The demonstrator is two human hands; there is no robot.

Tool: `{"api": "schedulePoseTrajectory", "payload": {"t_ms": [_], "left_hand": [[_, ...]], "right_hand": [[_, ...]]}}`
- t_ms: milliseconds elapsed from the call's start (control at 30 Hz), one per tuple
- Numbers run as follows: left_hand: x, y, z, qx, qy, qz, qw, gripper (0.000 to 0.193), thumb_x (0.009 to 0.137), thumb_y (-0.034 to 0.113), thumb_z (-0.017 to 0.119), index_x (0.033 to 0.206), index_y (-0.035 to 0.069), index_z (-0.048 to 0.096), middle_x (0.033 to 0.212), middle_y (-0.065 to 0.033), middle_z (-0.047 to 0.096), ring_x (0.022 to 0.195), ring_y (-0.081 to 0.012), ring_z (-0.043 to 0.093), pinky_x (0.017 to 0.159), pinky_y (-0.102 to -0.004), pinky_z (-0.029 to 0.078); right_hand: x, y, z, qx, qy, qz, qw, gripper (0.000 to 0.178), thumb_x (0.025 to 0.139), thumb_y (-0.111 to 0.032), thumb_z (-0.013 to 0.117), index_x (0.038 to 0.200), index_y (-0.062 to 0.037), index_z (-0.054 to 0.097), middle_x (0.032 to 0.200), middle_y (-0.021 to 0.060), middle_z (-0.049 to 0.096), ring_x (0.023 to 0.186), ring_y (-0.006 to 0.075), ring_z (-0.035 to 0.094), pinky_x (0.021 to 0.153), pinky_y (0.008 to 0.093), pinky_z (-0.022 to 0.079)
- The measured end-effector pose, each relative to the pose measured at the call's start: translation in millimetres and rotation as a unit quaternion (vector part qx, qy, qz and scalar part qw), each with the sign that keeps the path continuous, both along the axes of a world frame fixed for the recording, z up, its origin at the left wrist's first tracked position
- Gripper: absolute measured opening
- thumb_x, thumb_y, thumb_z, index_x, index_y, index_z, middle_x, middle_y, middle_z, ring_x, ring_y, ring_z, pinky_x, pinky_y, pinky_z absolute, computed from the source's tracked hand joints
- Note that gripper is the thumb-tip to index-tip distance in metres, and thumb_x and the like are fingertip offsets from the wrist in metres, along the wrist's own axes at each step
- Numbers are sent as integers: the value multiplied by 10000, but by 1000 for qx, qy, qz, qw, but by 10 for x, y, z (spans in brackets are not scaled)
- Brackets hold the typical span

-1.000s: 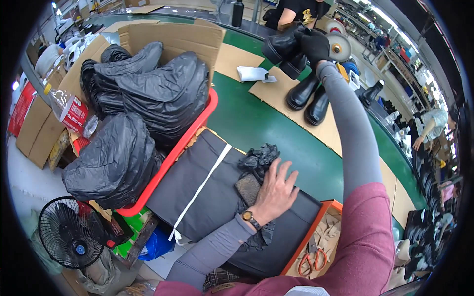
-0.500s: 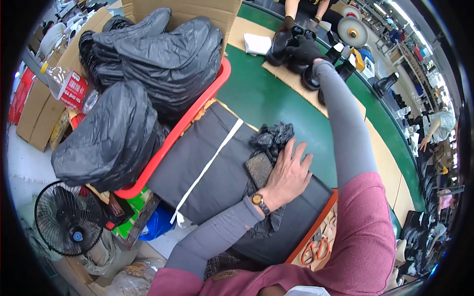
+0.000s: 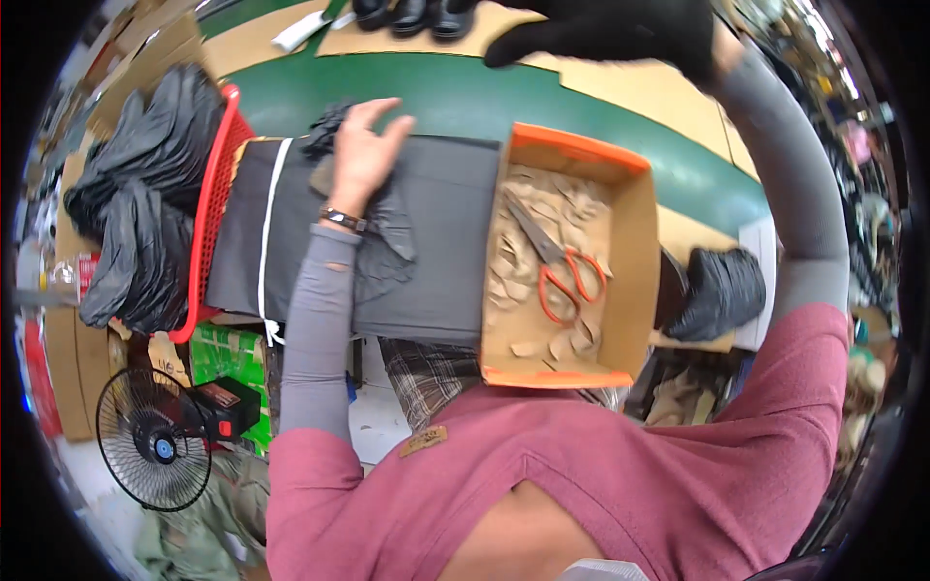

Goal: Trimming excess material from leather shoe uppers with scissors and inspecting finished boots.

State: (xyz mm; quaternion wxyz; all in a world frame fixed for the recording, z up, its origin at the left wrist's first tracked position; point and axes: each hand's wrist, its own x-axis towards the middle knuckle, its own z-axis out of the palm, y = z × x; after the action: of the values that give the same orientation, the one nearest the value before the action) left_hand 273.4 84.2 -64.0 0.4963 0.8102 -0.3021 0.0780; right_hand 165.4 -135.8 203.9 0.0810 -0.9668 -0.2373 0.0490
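Observation:
My left hand is bare, its fingers apart, above a flat stack of black sheets with a white band across it. Below that hand lie a crumpled black plastic piece and a dark greyish-brown block, partly covered. My right hand, in a black glove, reaches over the green work surface at the far edge. Its thumb and fingers are stretched out, with nothing visible in them. Several black shoes stand on a cardboard strip to its left.
An orange-rimmed cardboard box holds orange-handled scissors and beige scraps. At left are a red basket, black bags and a fan. A black-wrapped item sits to the right.
The view has swung right and down. My right hand has come away from the shoes at the far side and moved right. My left hand stays over the black stack.

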Motion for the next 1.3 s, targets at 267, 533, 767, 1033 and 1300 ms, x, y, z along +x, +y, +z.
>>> {"api": "schedulePoseTrajectory", "payload": {"t_ms": [267, 533, 767, 1033, 1300], "left_hand": [[-96, -1, 847, -8, 147, -152, 977, 349, 906, 168, 660, 1206, -9, 631, 1152, -80, 662, 1036, -131, 602, 924, -254, 453], [-2003, -1171, 1496, 125, -81, -407, 901, 366, 812, 114, 709, 1160, 25, 637, 1083, -143, 663, 1035, -264, 628, 893, -334, 492], [-2391, -1385, 1311, 75, -73, -402, 910, 375, 843, 174, 696, 1179, 33, 607, 1104, -140, 637, 999, -276, 635, 853, -356, 521], [-2306, -1192, 1276, 26, 361, -511, 780, 556, 978, 402, 499, 1381, 22, 453, 1166, -51, 628, 909, -63, 606, 721, -205, 503], [-2464, -806, 1155, -275, 578, -518, 568, 647, 920, 40, 520, 1494, 11, 222, 1423, -136, 428, 1249, -160, 466, 1056, -321, 386]], "right_hand": [[-2866, -1240, -910, 224, -91, -331, 912, 358, 851, -178, 688, 1147, 4, 603, 1038, 148, 655, 928, 243, 639, 815, 343, 496], [-3536, -685, -2281, 170, -176, -573, 782, 291, 813, -225, 724, 995, -5, 668, 759, 162, 670, 596, 210, 638, 572, 332, 487], [-3557, -708, -2012, 519, -83, -584, 619, 221, 824, -199, 658, 898, 7, 690, 650, 116, 642, 537, 261, 610, 495, 347, 435], [-3395, -448, -1311, 171, -344, -212, 899, 458, 638, 84, 590, 1040, -91, 721, 1027, 129, 660, 880, 258, 658, 713, 326, 532], [-3044, -265, -1242, 272, -304, -215, 888, 485, 641, 158, 535, 1058, -43, 682, 1139, 185, 620, 1044, 337, 628, 860, 376, 519]]}}
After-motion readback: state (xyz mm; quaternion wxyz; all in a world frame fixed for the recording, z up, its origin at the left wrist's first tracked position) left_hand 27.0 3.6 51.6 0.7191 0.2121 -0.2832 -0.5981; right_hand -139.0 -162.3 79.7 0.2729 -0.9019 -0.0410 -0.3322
